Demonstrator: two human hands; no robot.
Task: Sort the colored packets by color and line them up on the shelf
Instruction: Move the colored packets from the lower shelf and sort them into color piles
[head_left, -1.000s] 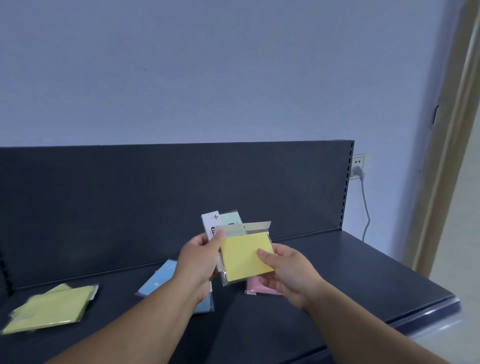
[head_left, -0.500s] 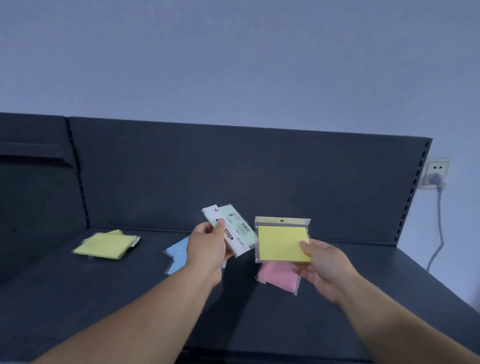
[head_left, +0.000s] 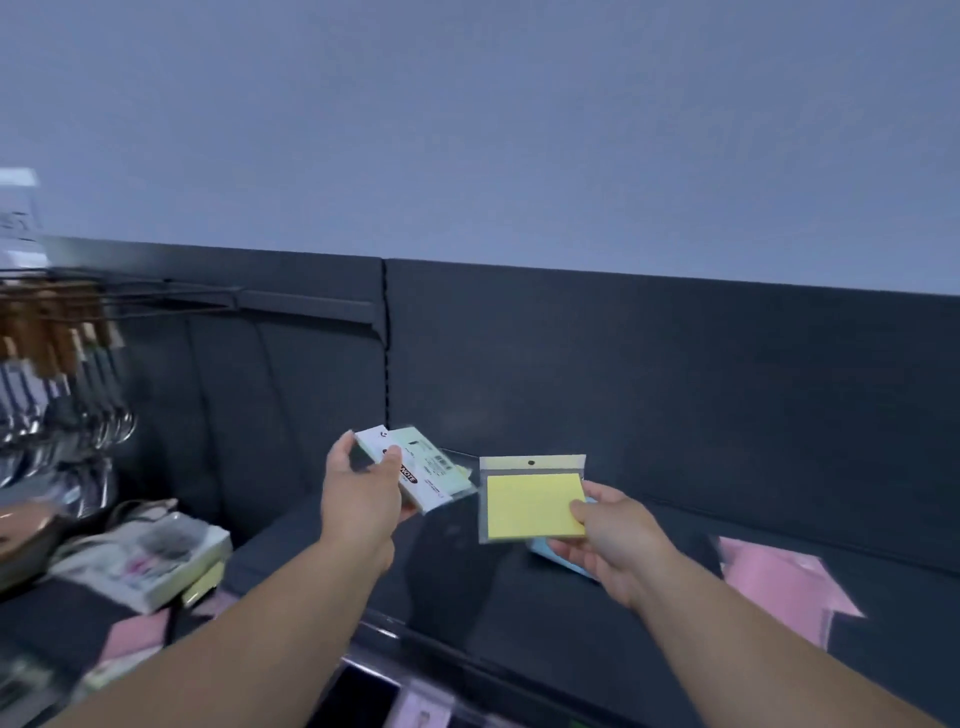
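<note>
Head view. Right hand (head_left: 618, 540): pinching, thumb on the front and fingers behind, at lower right corner of yellow sticky-note packet (head_left: 530, 506). Held upright in the air over the middle of the shelf (head_left: 467, 597), face to camera, in a clear sleeve with header strip and punched hang hole on top. Left hand (head_left: 363, 499): curled round a small fanned stack of pale green packets (head_left: 434, 465), thumb across the front, raised over the shelf's left part, in front of the back panel (head_left: 675, 389). Clear gap between stack and yellow packet.

Handling, as a judgement: light and thin. Some stiffness from the pad inside. Glossy sleeve, probably slippery, so likely to swivel in a one-corner pinch. Better taken by two opposite edges on the pad itself, not by the loose header flap. Not fragile, though the sleeve would crease.

Writing: "NOTE" in white on a black oval, on the white backing card in the left-hand stack. Barcode and small print beside it, too small to read. Nothing legible on the yellow packet.

Further out: blue packet (head_left: 550, 555) flat on the shelf just under the right hand, mostly hidden. Pink packet (head_left: 779, 582), maybe more than one, flat near the shelf's right end, blurred. Beyond the shelf's left end: wooden-handled utensils (head_left: 78, 374) hanging on hooks, boxed goods (head_left: 150, 561) below, blurred.
</note>
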